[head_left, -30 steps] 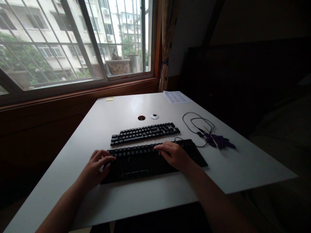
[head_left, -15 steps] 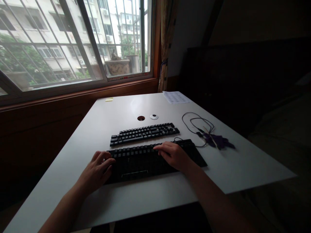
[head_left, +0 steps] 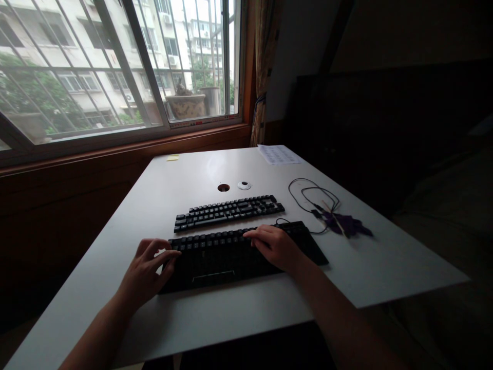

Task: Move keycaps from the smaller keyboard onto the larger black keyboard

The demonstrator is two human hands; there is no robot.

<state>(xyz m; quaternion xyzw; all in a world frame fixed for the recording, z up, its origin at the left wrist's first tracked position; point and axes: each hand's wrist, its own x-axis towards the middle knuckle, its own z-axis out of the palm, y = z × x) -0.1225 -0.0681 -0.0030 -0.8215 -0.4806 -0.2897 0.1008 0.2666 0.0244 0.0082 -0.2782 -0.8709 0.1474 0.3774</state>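
I'm viewing a flat, black, rectangular plastic keyboard (head_left: 231, 261) lying at six o'clock. The left hand (head_left: 144, 270) is curling at its nine-o'clock end, the right hand (head_left: 272, 247) resting at one o'clock; whether either is gripping, I'm not telling. I'm judging it stiff, lightish, best held endwise.

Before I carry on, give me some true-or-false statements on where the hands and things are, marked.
1. The right hand and left hand are both at the keyboard. True.
2. The left hand is at the keyboard's right end. False: it is at the left end.
3. Rows of keys lie just beyond the keyboard. True.
4. The purple cloth lies right of the keyboard. True.
5. The paper lies nearer than the keyboard. False: it lies beyond it.
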